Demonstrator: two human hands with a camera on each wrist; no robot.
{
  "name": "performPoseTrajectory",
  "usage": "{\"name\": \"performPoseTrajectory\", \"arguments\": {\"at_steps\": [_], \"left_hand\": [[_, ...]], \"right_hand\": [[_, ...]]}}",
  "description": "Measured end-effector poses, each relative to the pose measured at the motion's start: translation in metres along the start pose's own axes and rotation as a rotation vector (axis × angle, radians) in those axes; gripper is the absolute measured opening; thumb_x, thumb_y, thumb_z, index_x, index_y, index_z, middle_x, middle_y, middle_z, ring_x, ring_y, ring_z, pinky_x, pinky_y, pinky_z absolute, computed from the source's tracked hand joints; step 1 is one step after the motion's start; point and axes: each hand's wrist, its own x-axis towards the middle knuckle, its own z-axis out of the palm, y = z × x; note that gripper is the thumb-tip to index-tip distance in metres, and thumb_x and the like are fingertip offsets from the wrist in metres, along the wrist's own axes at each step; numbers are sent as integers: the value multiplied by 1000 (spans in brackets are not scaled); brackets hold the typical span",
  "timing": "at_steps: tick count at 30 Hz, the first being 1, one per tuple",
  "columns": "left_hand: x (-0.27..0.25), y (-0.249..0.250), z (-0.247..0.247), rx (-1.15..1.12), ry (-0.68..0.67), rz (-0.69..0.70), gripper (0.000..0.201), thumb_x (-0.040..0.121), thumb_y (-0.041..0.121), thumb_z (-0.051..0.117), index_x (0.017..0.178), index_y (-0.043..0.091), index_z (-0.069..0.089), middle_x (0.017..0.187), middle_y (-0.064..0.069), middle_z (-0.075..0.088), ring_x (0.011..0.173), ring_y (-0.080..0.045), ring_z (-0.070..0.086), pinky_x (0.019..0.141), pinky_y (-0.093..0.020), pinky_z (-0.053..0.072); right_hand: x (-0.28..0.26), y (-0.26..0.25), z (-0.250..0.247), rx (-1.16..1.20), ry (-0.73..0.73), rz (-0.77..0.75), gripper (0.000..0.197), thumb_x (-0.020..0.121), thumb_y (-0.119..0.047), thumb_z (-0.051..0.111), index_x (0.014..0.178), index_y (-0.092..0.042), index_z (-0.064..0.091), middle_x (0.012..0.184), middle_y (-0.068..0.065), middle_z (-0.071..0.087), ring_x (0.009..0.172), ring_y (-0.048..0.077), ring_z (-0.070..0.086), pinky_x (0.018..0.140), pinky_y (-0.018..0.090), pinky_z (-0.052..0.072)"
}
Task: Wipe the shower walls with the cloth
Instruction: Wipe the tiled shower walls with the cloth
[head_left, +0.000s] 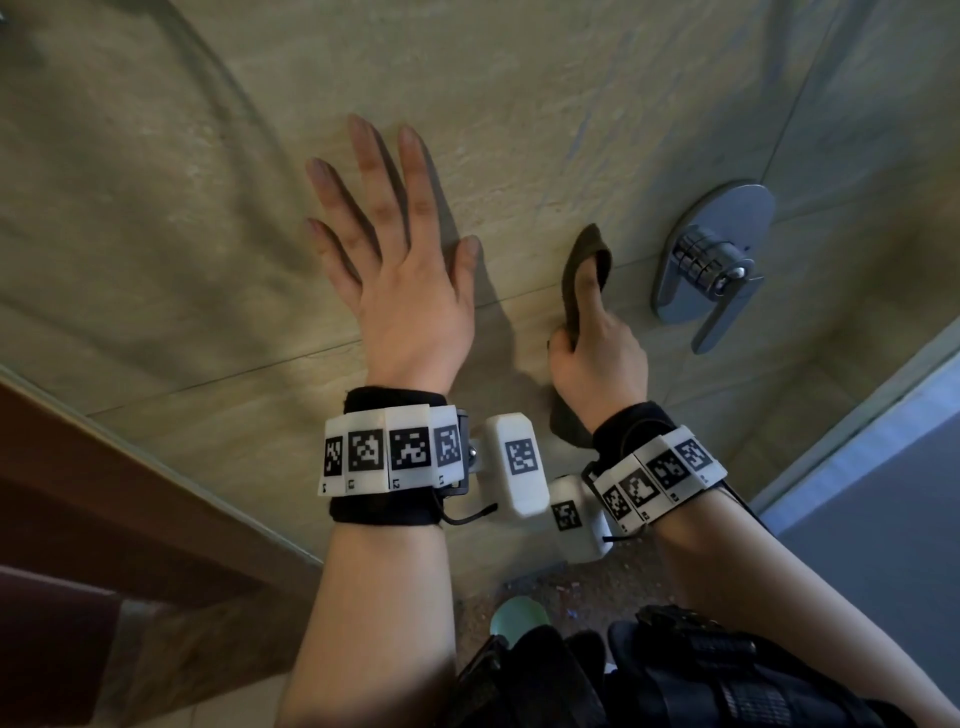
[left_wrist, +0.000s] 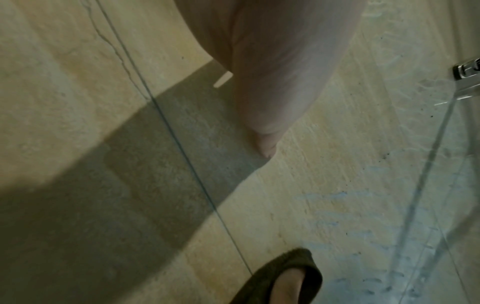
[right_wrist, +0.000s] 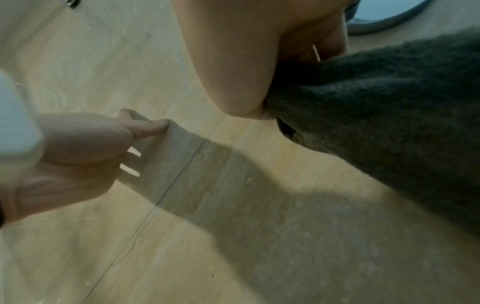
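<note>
The beige tiled shower wall (head_left: 156, 218) fills the head view. My left hand (head_left: 395, 260) lies flat against it with fingers spread and straight. To its right, my right hand (head_left: 597, 358) grips a dark grey-green cloth (head_left: 584, 260), which folds over the thumb and hangs out below the wrist. The cloth (right_wrist: 384, 115) bulks large in the right wrist view, bunched under the palm, close to the wall (right_wrist: 130, 67). In the left wrist view the cloth (left_wrist: 280, 273) shows at the bottom edge and my left thumb (left_wrist: 270, 102) touches the tile.
A chrome mixer valve with a lever handle (head_left: 711, 270) is mounted on the wall just right of the cloth. A glass panel edge (head_left: 857, 415) runs along the right. A brown wooden surface (head_left: 78, 493) sits lower left. A tile joint (head_left: 208, 384) crosses below my hands.
</note>
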Motion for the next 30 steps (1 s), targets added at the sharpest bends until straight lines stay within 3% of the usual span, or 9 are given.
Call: {"name": "performPoseTrajectory", "arguments": {"at_steps": [6,9,13,17,21,25,30], "left_hand": [[0,2,-1,-18,-26,-16,78,98,41,46,155,12,2,160,-22,-2,143,-49,-8,114,-56,-7],[0,4,-1,-21,-27,-22,78,98,42,45,154,11,1,160,-22,-3,143,-49,-9,114,-56,-8],[0,3,0,-23,-25,-22,78,98,43,44,154,11,1,160,-22,-2,143,-49,-8,114,-56,-8],[-1,3,0,-29,-9,-19,77,98,43,45,155,12,4,160,-21,1,143,-49,-5,115,-57,-4],[-1,3,0,-25,-8,-21,77,98,43,45,154,12,4,160,-21,2,143,-49,-5,115,-58,-4],[-1,4,0,-25,-15,-26,77,98,42,45,154,11,3,160,-22,1,143,-50,-6,115,-58,-4],[0,4,1,-17,-17,-28,77,98,42,45,154,11,2,160,-22,0,143,-50,-6,115,-57,-5]], "right_hand": [[0,-3,5,106,-19,65,81,94,-20,45,152,-22,-12,88,10,57,76,29,58,71,42,51],[-3,-6,6,92,-46,-15,77,94,-19,45,153,-24,-4,87,7,53,78,30,59,71,41,50],[-7,-5,8,13,-97,-121,73,93,-18,46,153,-32,7,99,9,58,86,27,57,71,35,44],[-4,0,1,-74,-60,-70,68,93,-19,45,151,-34,12,95,4,51,86,26,57,72,33,43],[-4,4,2,-22,-76,55,77,93,-20,45,153,-27,-2,92,4,50,80,26,53,74,37,46],[0,7,10,2,-91,124,82,94,-23,44,151,-20,-15,83,4,49,70,25,49,67,34,42],[-3,4,14,69,-98,61,79,96,-22,44,152,-24,-11,82,3,49,72,23,53,68,35,46]]}}
